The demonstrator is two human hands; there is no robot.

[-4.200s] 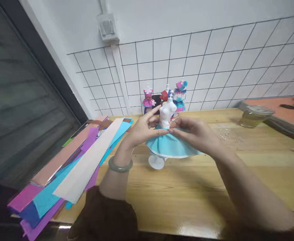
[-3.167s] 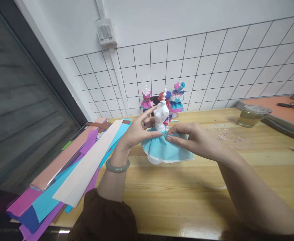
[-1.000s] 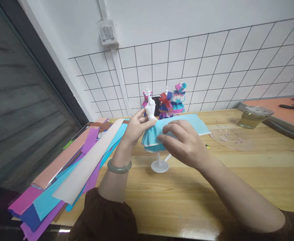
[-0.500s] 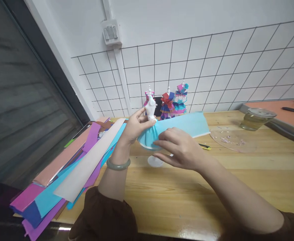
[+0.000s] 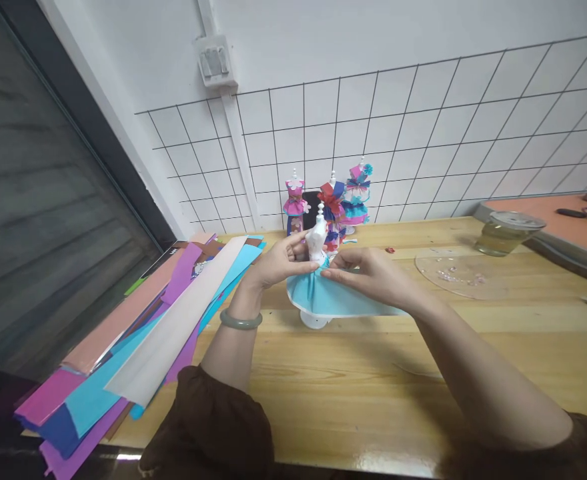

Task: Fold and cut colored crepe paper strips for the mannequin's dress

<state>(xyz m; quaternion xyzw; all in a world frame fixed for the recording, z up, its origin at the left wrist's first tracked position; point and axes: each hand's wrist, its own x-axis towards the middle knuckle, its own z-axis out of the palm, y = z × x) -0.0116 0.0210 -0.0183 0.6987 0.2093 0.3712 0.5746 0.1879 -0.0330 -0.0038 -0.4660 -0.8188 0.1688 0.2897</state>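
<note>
A small white dress form (image 5: 316,241) stands tilted a little on its round white base (image 5: 315,320). Light blue crepe paper (image 5: 343,297) with a white lower edge is gathered round its waist and spreads to the right like a skirt. My left hand (image 5: 281,261) is closed round the form's left side, its thumb pressing the gathers at the waist. On the other side, my right hand (image 5: 368,272) pinches the paper's upper edge close to the waist. The paper's right end is partly hidden behind my right forearm.
Folded crepe paper strips (image 5: 178,320) lie piled at the left. Behind stand several dressed forms (image 5: 357,193). To the right are a clear plate (image 5: 453,277) with small gems, a lidded tub (image 5: 511,233) and an orange board (image 5: 573,223). A wire grid (image 5: 398,133) covers the wall.
The form has come down and to the right, nearer me. My right hand has moved up to the waist, and the loose paper now hangs lower, wrapped across the front.
</note>
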